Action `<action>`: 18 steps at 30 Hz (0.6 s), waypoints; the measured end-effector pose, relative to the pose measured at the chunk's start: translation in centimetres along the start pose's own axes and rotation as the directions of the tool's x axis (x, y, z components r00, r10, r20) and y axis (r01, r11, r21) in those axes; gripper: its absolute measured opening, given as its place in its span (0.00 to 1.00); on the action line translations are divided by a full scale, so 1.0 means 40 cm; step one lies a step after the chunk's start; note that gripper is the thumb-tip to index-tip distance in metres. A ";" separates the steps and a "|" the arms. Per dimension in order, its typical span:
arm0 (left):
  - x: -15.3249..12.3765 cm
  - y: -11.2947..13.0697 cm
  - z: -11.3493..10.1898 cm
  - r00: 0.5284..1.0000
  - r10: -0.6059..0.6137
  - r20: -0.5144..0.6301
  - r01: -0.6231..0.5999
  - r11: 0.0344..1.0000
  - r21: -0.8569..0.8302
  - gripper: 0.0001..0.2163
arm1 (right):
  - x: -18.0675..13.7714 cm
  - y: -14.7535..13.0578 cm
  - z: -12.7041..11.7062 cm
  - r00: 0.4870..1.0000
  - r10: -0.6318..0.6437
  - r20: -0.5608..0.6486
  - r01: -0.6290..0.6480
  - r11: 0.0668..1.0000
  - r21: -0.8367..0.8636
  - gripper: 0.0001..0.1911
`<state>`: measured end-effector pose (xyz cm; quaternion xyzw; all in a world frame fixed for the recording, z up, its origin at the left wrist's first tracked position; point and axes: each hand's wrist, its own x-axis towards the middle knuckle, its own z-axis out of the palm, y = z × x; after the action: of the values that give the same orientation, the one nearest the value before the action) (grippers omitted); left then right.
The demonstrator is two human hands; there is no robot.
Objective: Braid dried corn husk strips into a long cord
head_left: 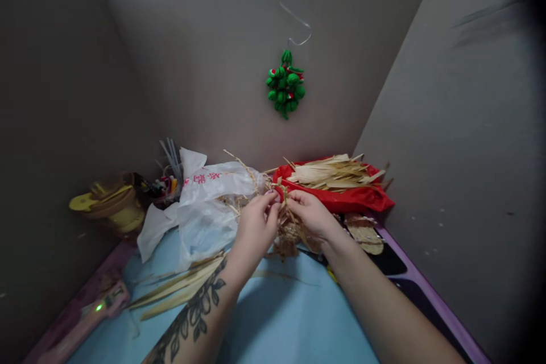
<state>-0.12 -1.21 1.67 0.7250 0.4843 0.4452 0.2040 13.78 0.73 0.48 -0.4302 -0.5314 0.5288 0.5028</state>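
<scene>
Both hands meet in front of me above the blue table surface, working on a thin piece of woven straw (280, 186). My left hand (258, 219) pinches it from the left, thumb and forefinger together. From the right, my right hand (310, 213) has its fingertips closed on the same straw, and a loose strand hangs below them. Behind and under the hands lies a brownish clear bag (289, 233), partly hidden. Dried straw strips (187, 287) lie on the blue surface by my left forearm.
A red bag (354, 200) of dry straw leaves sits at the back right. At the back left are a white plastic bag (222, 179) and a yellowish pot (115, 207). A pink device (106, 302) with a green light lies front left. A green ornament (285, 88) hangs behind.
</scene>
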 end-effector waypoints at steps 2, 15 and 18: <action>0.002 -0.008 0.006 0.999 -0.036 0.034 0.037 0.999 -0.035 0.13 | -0.004 -0.001 0.002 0.999 -0.039 0.028 0.041 0.996 -0.081 0.08; 0.016 -0.041 0.009 0.972 -0.091 0.218 0.111 0.990 -0.081 0.10 | -0.019 -0.029 -0.003 0.987 -0.162 0.001 0.143 0.866 -0.479 0.05; 0.011 -0.038 0.012 0.968 -0.081 0.239 0.117 0.983 -0.140 0.10 | -0.016 -0.029 -0.010 0.988 -0.153 0.014 0.146 0.905 -0.399 0.05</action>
<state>-0.44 -0.09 0.52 0.7290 0.4574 0.3824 0.3362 14.32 0.09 1.55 -0.4863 -0.6550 0.3654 0.4483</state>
